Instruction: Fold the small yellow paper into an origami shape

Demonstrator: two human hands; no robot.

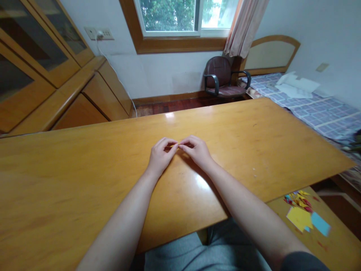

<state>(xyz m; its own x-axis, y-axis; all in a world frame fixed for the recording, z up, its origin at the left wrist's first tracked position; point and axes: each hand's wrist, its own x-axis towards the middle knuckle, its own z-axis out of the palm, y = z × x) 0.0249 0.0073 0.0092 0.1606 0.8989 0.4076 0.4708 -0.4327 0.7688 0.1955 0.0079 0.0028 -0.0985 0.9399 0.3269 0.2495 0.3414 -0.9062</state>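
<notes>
Both hands meet at middle of counter [84, 180]. Left hand [161, 155] and right hand [197, 151] curled, fingers [172, 145] pinched shut on small yellow paper piece [173, 145], which sits between fingertips of both hands, low over counter surface; mostly hidden, shape unclear. Well right of fingers and nearer person: lower surface with coloured paper scraps [303, 210]. Far beyond fingers: dark red chair [222, 77] under window [183, 15]. Bed [316, 109] far right.

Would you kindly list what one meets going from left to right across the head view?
Cabinet → left hand → yellow paper → right hand → chair → bed
</notes>
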